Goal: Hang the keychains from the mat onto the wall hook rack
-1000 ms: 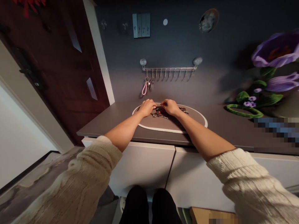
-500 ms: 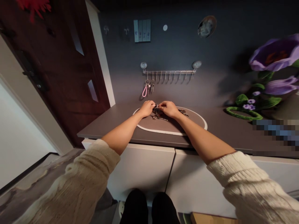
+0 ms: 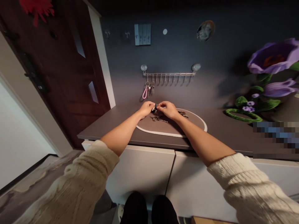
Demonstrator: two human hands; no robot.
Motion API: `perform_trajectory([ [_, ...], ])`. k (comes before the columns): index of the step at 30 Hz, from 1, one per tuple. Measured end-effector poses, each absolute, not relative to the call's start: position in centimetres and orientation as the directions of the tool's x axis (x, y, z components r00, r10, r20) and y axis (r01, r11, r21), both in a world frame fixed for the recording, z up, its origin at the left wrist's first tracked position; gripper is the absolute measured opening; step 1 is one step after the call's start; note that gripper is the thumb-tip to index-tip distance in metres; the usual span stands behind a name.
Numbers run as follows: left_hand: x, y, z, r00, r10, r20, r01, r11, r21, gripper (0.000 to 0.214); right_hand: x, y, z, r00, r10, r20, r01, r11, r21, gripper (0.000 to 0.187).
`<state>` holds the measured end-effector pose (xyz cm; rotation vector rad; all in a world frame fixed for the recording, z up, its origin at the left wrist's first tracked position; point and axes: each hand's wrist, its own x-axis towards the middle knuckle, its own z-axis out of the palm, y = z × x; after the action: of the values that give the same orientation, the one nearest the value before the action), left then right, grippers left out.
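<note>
Over a brown oval mat (image 3: pixel 196 125) with a white rim, my two hands almost meet. My left hand (image 3: pixel 147 108) is closed, its fingertips pinching a small bunch of keys (image 3: pixel 155 107) with a dark part and a pale, shiny part. From the other side, the thumb and forefinger of my right hand (image 3: pixel 168 109) pinch the same bunch. Its exact parts are too small to make out. Just below my hands, loose metal keys (image 3: pixel 160 119) lie on the mat. Another set of keys (image 3: pixel 183 114) lies to the right, partly hidden by my right wrist.
A clear hook rail (image 3: pixel 173 74) is fixed to the dark wall behind; keys with a pink loop strap (image 3: pixel 145 92) and a second keyring (image 3: pixel 153 86) hang at its left end. Purple artificial flowers (image 3: pixel 273 62) stand right on the cabinet top (image 3: pixel 98 127). A dark red door (image 3: pixel 65 74) is left.
My right fingertips have moved slightly left, closer to my left hand, onto the bunch's dark part. The camera view has tipped up a little. The keys on the mat stay put.
</note>
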<state>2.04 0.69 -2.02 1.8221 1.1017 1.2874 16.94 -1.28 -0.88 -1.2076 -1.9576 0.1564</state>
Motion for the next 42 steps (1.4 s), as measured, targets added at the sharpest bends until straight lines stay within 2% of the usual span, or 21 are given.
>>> perform_trajectory([
  [11, 1.9, 0.6, -1.8, 0.183, 0.94, 0.289, 0.063, -0.305, 0.95, 0.013, 17.4, -0.9, -1.0, -0.107, 0.797, 0.595, 0.594, 0.531, -0.604, 0.014],
  [21, 1.9, -0.1, -1.6, 0.206, 0.936, 0.287, 0.078, -0.308, 0.948, 0.012, 17.6, 0.3, -1.7, -0.088, 0.801, 0.592, 0.393, 0.574, -0.719, 0.017],
  [26, 1.9, 0.3, -1.8, 0.206, 0.913, 0.351, 0.099, -0.377, 0.921, 0.014, 17.5, -0.1, -1.6, -0.069, 0.792, 0.607, 0.37, 0.585, -0.722, 0.016],
  [31, 1.7, 0.1, -1.9, 0.169, 0.859, 0.484, 0.348, -0.511, 0.786, 0.023, 17.5, -0.4, -1.2, -0.04, 0.805, 0.591, 0.344, 0.567, -0.749, 0.017],
  [36, 1.4, 0.1, -2.2, 0.186, 0.789, 0.586, 0.653, -0.545, 0.526, 0.018, 17.2, -0.6, -0.7, 0.021, 0.841, 0.541, 0.235, 0.521, -0.82, 0.017],
  [39, 1.3, 0.2, -2.4, 0.214, 0.747, 0.629, 0.739, -0.545, 0.396, 0.02, 17.0, -0.5, -0.4, 0.029, 0.867, 0.498, 0.132, 0.49, -0.861, 0.02],
  [42, 1.2, 0.2, -2.4, 0.191, 0.741, 0.644, 0.779, -0.514, 0.36, 0.023, 16.8, -0.2, 0.0, 0.044, 0.873, 0.486, 0.085, 0.481, -0.872, 0.022],
])
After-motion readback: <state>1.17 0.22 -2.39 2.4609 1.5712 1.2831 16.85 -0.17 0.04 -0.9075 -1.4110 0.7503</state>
